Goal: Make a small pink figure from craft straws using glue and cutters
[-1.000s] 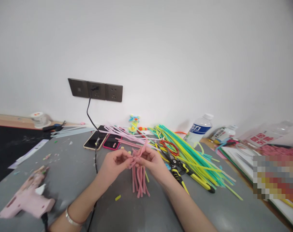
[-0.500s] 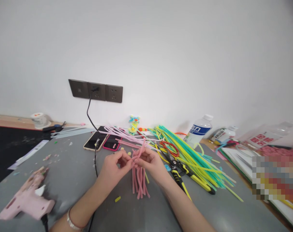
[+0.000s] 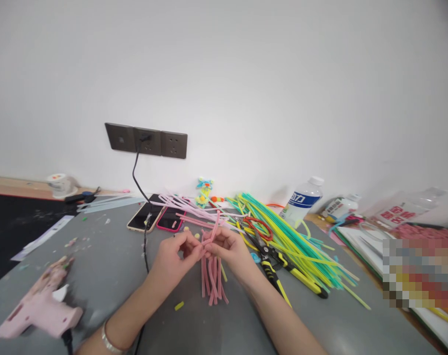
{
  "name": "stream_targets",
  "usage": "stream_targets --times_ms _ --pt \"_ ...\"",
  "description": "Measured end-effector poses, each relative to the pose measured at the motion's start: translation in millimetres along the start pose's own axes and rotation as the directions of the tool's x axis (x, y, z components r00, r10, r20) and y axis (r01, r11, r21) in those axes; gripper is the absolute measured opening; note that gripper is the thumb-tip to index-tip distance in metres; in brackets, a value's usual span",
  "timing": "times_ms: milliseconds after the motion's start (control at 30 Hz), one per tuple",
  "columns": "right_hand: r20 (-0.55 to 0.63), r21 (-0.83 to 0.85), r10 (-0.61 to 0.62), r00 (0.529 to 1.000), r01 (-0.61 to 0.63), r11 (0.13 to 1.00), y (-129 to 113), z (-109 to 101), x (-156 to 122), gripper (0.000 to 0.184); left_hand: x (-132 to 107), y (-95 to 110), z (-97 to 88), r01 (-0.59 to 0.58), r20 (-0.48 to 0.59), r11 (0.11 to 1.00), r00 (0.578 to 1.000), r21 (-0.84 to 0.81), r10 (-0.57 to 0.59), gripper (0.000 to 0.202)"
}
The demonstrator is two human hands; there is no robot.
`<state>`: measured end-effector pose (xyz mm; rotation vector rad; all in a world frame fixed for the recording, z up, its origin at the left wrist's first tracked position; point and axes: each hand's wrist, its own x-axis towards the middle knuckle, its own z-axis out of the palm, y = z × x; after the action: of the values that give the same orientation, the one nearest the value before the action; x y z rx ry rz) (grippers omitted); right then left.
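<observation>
Between my hands, in the middle of the head view, is a pink pipe cleaner (image 3: 216,223), its free end pointing up. My left hand (image 3: 183,246) pinches it from the left with thumb and forefinger. From the other side my right hand (image 3: 226,249) grips it, the fingertips of both hands almost touching. Below and behind the fingers, a bunch of pink pipe cleaners (image 3: 213,286) lies on the grey table (image 3: 194,328). Where the held piece bends between the fingers is partly hidden.
Yellow and green pipe cleaners (image 3: 301,241) and yellow-black pliers (image 3: 271,271) lie to the right, near a bottle (image 3: 303,199). A pink glue gun (image 3: 42,310) rests at left. Phones (image 3: 146,217), pale pink pipe cleaners (image 3: 194,209) and a small colourful figure (image 3: 204,191) are behind.
Hardly anything differs. The upright end of the held pink pipe cleaner has tilted slightly, and both hands keep their pinch in the same place.
</observation>
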<state>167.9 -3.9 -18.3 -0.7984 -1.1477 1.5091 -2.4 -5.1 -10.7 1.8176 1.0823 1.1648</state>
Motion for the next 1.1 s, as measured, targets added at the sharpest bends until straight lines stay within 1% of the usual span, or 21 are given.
stream_targets --times_ms 233,367,433,533,633,767,933,1033,1100 --pt "0.003 -0.047 -0.006 1.0 0.006 0.999 3.0 -1.9 -0.1 0.026 -0.5 0.1 0.0 -0.03 0.033 0.997 0.999 0.064 0.028 0.016" --pt "-0.024 -0.075 -0.004 1.0 0.003 0.997 2.9 -1.8 -1.0 0.025 1.6 0.4 -1.0 -0.085 0.044 0.993 0.996 0.079 0.082 0.012" --pt "-0.046 -0.059 -0.023 0.999 0.021 0.998 2.2 -0.8 -1.4 0.025 2.4 0.6 -1.1 -0.111 0.028 0.99 0.994 0.081 0.109 0.004" --pt "-0.058 -0.037 -0.086 0.995 0.084 0.996 0.8 1.7 -1.6 0.024 1.8 -1.3 -0.1 -0.172 -0.036 0.978 0.983 0.114 0.177 0.01" --pt "-0.056 -0.043 -0.118 0.991 0.116 0.992 -0.2 3.7 -1.4 0.023 -0.4 -5.9 1.4 -0.204 -0.085 0.972 0.973 0.118 0.214 0.006" --pt "-0.053 -0.038 -0.11 0.993 0.108 0.993 -0.5 4.1 -0.9 0.024 -3.4 -10.2 1.9 -0.211 -0.095 0.976 0.972 0.047 0.215 0.008" --pt "-0.03 0.021 -0.094 0.995 0.095 0.995 -0.9 4.5 -1.3 0.026 -4.4 -8.1 1.2 -0.241 -0.113 0.97 0.964 0.01 0.241 0.008" --pt "-0.033 0.042 -0.084 0.996 0.085 0.995 0.4 4.8 -2.4 0.026 -4.0 -7.3 0.3 -0.271 -0.109 0.961 0.955 0.05 0.275 0.008" --pt "-0.045 0.076 -0.052 0.998 0.056 0.996 2.2 5.0 -3.1 0.026 -3.6 -7.5 -0.5 -0.303 -0.11 0.949 0.944 0.091 0.312 0.007"
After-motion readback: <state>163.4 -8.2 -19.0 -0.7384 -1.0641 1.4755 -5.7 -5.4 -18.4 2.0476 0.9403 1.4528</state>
